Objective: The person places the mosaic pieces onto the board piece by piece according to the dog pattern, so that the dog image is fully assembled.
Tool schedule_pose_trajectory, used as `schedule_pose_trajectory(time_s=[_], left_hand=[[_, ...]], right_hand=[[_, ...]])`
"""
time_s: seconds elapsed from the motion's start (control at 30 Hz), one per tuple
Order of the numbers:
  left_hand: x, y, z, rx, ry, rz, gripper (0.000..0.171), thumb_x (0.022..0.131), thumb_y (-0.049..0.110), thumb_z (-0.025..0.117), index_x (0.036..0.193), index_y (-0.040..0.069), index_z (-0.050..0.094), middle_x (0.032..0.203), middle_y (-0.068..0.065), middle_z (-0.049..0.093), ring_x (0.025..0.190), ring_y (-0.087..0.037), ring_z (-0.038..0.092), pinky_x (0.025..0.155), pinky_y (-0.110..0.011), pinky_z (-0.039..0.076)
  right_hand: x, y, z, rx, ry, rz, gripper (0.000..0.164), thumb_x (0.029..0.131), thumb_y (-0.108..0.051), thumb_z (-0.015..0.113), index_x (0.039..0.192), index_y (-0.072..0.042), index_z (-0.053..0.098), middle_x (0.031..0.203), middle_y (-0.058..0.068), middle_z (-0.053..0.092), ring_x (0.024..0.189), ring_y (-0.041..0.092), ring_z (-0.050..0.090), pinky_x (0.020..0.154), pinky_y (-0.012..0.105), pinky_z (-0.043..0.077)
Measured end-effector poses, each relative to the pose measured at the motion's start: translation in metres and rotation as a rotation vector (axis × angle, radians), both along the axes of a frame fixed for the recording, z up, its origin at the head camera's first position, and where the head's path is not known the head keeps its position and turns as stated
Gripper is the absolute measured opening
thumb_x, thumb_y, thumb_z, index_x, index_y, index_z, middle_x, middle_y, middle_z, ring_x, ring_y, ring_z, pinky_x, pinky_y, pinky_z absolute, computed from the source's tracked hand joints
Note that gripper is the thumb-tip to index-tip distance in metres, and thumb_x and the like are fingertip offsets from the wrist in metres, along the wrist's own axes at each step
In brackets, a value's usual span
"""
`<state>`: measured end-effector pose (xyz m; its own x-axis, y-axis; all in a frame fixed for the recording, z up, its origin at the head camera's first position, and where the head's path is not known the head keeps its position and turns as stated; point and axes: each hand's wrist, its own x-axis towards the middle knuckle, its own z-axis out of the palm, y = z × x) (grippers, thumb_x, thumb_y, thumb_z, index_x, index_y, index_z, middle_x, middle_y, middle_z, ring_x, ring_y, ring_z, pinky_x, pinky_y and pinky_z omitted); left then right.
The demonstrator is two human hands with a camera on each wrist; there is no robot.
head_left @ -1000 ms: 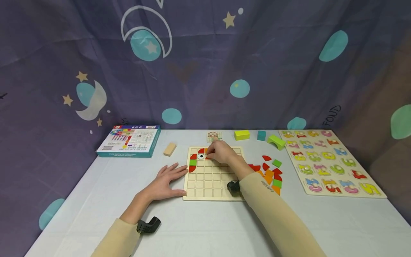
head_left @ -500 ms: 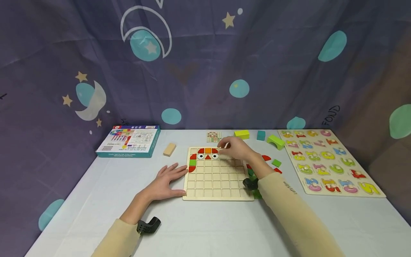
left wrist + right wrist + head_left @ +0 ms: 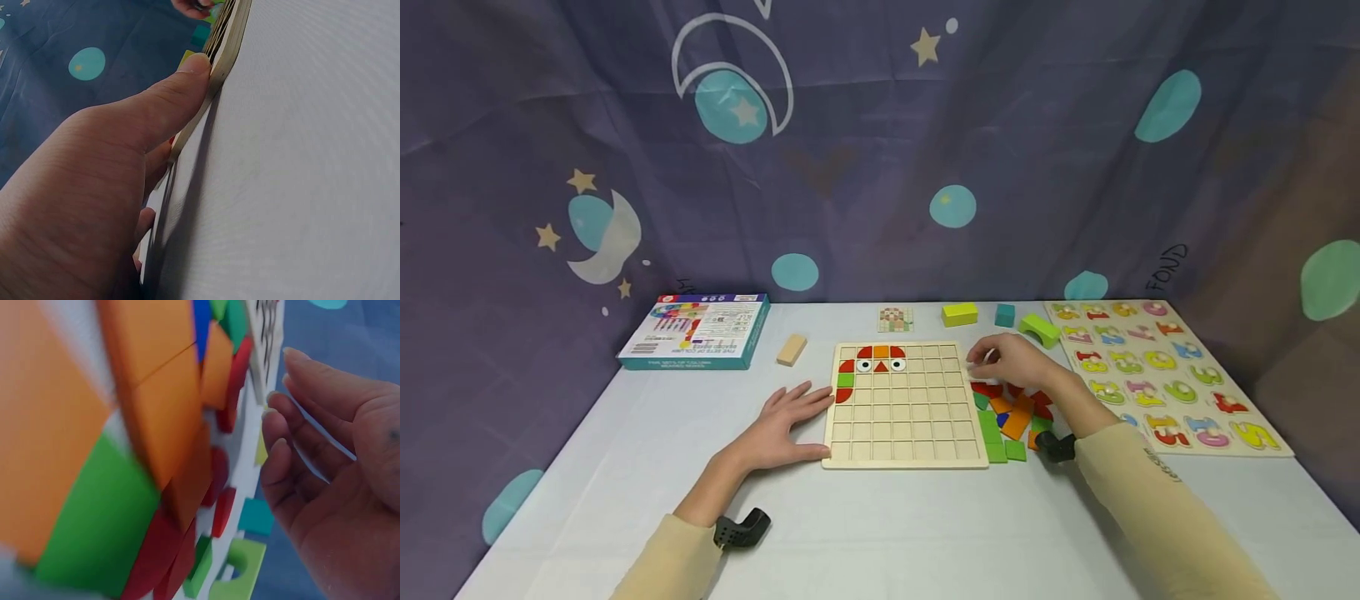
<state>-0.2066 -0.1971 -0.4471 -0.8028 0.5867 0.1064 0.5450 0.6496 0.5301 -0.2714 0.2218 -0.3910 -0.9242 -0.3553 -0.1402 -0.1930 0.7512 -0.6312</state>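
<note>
A wooden grid board (image 3: 910, 417) lies flat, with red quarter-circle pieces (image 3: 844, 395), a green square (image 3: 846, 380), an orange square (image 3: 881, 352), a red triangle (image 3: 881, 367) and two eye tiles (image 3: 898, 365) set in its upper left cells. My left hand (image 3: 786, 427) is spread at the board's left side; its thumb (image 3: 178, 87) touches the edge in the left wrist view. Just off the board's right edge hovers my right hand (image 3: 1017, 360), fingers loosely bent and nothing between them in the right wrist view. Beneath it is a pile of loose pieces, including an orange piece (image 3: 1018, 418) and green squares (image 3: 991, 429).
Behind the board lie a small pattern card (image 3: 896, 319), a yellow block (image 3: 959, 314), a teal cube (image 3: 1005, 315) and a green arch (image 3: 1040, 330). A wooden block (image 3: 792, 350) and a boxed set (image 3: 696, 332) are at left. A number puzzle (image 3: 1157, 375) occupies the right.
My right hand has moved off the board's top rows to the right, over the loose pieces, uncovering the red triangle and second eye tile. The left hand stays at the board's edge.
</note>
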Motion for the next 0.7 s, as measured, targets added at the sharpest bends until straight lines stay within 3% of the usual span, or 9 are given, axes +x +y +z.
schedule_pose_trajectory(time_s=[0.3, 0.7], left_hand=[[0.000, -0.002, 0.000, 0.015, 0.005, -0.003, 0.084, 0.083, 0.050, 0.079, 0.151, 0.010, 0.050, 0.157, -0.003, 0.042, 0.150, -0.036, 0.021, 0.118, -0.062, 0.006], [0.001, 0.000, 0.002, 0.012, -0.006, -0.005, 0.083, 0.083, 0.049, 0.079, 0.151, 0.011, 0.049, 0.158, -0.002, 0.041, 0.151, -0.034, 0.020, 0.118, -0.060, 0.005]], right_hand=[[0.007, 0.006, -0.002, 0.035, -0.035, 0.043, 0.019, 0.093, -0.014, 0.074, 0.109, -0.004, 0.071, 0.092, 0.005, 0.064, 0.071, 0.020, 0.055, 0.064, 0.032, 0.051], [0.013, 0.006, -0.005, 0.066, -0.047, 0.085, 0.013, 0.094, -0.009, 0.072, 0.105, -0.003, 0.072, 0.095, 0.004, 0.065, 0.083, 0.022, 0.054, 0.074, 0.031, 0.050]])
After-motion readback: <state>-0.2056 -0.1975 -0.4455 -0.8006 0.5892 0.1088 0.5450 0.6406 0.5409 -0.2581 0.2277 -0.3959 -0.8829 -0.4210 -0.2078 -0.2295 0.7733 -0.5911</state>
